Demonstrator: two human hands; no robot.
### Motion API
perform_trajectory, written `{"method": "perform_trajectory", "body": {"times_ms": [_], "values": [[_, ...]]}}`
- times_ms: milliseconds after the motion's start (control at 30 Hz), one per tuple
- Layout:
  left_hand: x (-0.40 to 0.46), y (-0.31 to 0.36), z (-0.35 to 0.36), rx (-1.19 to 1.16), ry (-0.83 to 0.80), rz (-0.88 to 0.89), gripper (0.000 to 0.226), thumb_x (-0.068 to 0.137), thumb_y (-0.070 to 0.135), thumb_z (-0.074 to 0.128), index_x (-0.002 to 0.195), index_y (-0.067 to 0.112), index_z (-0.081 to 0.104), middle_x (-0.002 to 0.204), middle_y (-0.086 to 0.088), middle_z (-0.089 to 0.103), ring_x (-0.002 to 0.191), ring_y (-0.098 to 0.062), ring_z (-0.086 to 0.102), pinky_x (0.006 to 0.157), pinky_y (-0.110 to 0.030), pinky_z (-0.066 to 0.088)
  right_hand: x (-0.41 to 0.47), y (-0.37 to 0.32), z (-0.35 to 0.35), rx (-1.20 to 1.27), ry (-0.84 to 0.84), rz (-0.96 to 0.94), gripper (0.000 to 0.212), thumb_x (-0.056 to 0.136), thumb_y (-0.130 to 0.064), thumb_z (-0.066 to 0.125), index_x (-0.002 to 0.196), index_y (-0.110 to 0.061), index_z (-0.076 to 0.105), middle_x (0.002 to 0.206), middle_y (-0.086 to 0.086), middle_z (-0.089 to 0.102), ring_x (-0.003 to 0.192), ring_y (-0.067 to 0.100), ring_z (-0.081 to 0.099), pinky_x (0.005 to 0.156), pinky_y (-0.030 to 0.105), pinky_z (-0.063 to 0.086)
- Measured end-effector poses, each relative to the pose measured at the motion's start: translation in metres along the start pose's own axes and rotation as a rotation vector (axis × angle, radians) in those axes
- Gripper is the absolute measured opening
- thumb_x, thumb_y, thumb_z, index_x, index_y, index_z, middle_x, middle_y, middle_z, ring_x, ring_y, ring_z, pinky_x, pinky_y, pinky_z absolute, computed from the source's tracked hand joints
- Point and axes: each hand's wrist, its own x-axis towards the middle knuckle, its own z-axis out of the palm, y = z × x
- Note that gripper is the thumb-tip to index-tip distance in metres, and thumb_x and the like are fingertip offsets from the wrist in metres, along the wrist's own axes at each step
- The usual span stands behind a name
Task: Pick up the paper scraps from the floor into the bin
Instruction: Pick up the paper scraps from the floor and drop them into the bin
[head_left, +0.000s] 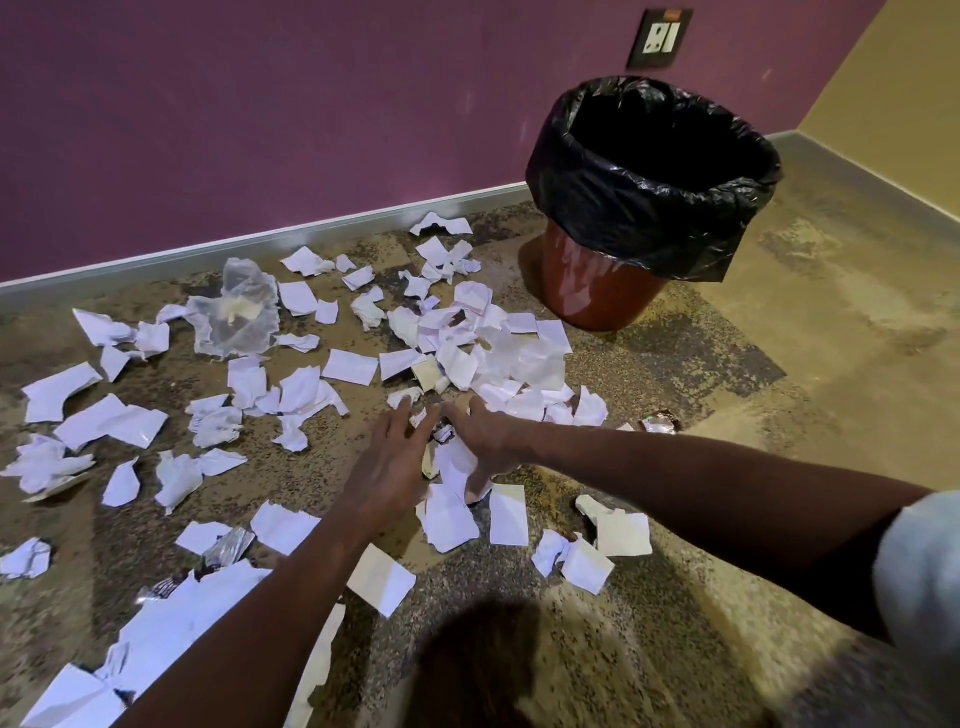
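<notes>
Item: paper scraps (353, 366), white, many, lying scattered across the speckled floor (675, 597) from the purple wall (260, 130) to the near edge, thickest just beside the bin (649, 208).
Bin: brown, black liner, standing upright near the wall; nothing showing inside its dark mouth.
Hands: left hand (387, 467) and right hand (483, 441) are reaching side by side over the middle of the scatter, fingers spread, gripping nothing.
Progress: judging by the floor, clearing is barely starting; nearly all scraps are waiting.
Writing: none readable; a wall socket (660, 39) is showing no legible label.
</notes>
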Motion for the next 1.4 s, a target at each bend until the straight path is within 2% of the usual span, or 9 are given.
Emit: {"method": "perform_trajectory", "body": {"times_ms": [133, 367, 567, 733, 867, 967, 1167, 1333, 1400], "values": [[0.010, -0.007, 0.015, -0.015, -0.011, 0.034, 0.096, 0.086, 0.024, 0.072, 0.156, 0.029, 0.007, 0.164, -0.002, 0.000, 0.147, -0.031, 0.010, 0.107, -0.046, 0.039, 0.010, 0.005, 0.011, -0.005, -0.001, -0.016, 0.136, 0.064, -0.038, 0.090, 0.155, -0.015, -0.008, 0.152, 0.030, 0.014, 0.125, 0.047, 0.048, 0.095, 0.043, 0.047], [0.011, -0.020, 0.025, -0.022, 0.104, 0.076, 0.066, 0.093, 0.019, 0.062, 0.151, 0.023, 0.032, 0.150, -0.008, 0.038, 0.132, -0.031, 0.035, 0.101, -0.043, 0.043, 0.024, 0.004, 0.023, -0.007, 0.117, -0.087, 0.100, 0.071, -0.034, 0.086, 0.144, -0.005, 0.025, 0.133, 0.023, 0.037, 0.112, 0.040, 0.051, 0.081, 0.037, 0.043], [0.015, -0.017, 0.027, -0.144, 0.201, 0.067, 0.037, 0.085, 0.005, 0.066, 0.121, 0.011, 0.063, 0.108, -0.012, 0.064, 0.093, -0.028, 0.062, 0.072, -0.035, 0.052, 0.027, 0.003, 0.022, 0.086, 0.163, -0.116, 0.062, 0.079, -0.024, 0.079, 0.127, -0.002, 0.046, 0.120, 0.021, 0.051, 0.106, 0.035, 0.050, 0.077, 0.035, 0.036], [0.012, -0.008, 0.019, -0.244, 0.182, -0.017, 0.015, 0.084, 0.003, 0.064, 0.086, 0.017, 0.069, 0.077, -0.007, 0.064, 0.060, -0.016, 0.052, 0.051, -0.025, 0.036, 0.024, 0.006, 0.013, 0.206, 0.194, -0.064, 0.038, 0.081, -0.020, 0.077, 0.110, -0.001, 0.060, 0.108, 0.020, 0.065, 0.099, 0.030, 0.057, 0.073, 0.033, 0.037], [0.006, -0.007, 0.012, -0.309, 0.248, -0.119, 0.008, 0.081, 0.010, 0.075, 0.089, 0.011, 0.073, 0.075, -0.008, 0.067, 0.054, -0.016, 0.057, 0.047, -0.024, 0.038, 0.019, 0.010, -0.002, 0.237, 0.279, -0.003, 0.033, 0.083, -0.028, 0.074, 0.099, -0.001, 0.063, 0.104, 0.019, 0.065, 0.096, 0.032, 0.058, 0.072, 0.033, 0.038], [0.009, -0.004, -0.001, -0.516, 0.321, -0.237, 0.010, 0.082, 0.016, 0.076, 0.087, 0.008, 0.074, 0.080, -0.009, 0.072, 0.058, -0.018, 0.063, 0.053, -0.023, 0.043, 0.013, 0.008, -0.013, 0.313, 0.344, 0.057, 0.034, 0.080, -0.027, 0.069, 0.097, 0.003, 0.064, 0.104, 0.020, 0.066, 0.101, 0.034, 0.059, 0.072, 0.033, 0.040], [0.011, 0.020, -0.037, -0.856, 0.409, -0.345, 0.019, 0.083, 0.028, 0.076, 0.094, 0.017, 0.067, 0.100, -0.005, 0.072, 0.087, -0.021, 0.067, 0.059, -0.020, 0.044, -0.002, -0.002, -0.031, 0.572, 0.483, 0.129, 0.044, 0.090, -0.008, 0.055, 0.133, 0.004, 0.053, 0.136, 0.022, 0.055, 0.125, 0.035, 0.052, 0.096, 0.031, 0.042], [-0.001, 0.035, -0.054, -0.970, 0.479, -0.281, 0.028, 0.088, 0.018, 0.071, 0.115, 0.010, 0.068, 0.110, -0.001, 0.070, 0.092, -0.014, 0.066, 0.062, -0.013, 0.046, -0.005, -0.025, -0.048, 1.161, 0.308, 0.215, 0.045, 0.075, -0.023, 0.051, 0.107, 0.008, 0.060, 0.106, 0.032, 0.064, 0.077, 0.035, 0.061, 0.070, 0.051, 0.053], [-0.004, 0.037, -0.058, -0.913, 0.511, -0.251, 0.030, 0.089, 0.014, 0.070, 0.118, 0.009, 0.068, 0.108, -0.001, 0.071, 0.088, -0.014, 0.067, 0.062, -0.015, 0.049, -0.007, -0.033, -0.052, 1.397, 0.228, 0.235, 0.058, 0.076, -0.029, 0.051, 0.118, 0.009, 0.057, 0.095, 0.026, 0.063, 0.068, 0.031, 0.056, 0.060, 0.042, 0.048]]}}
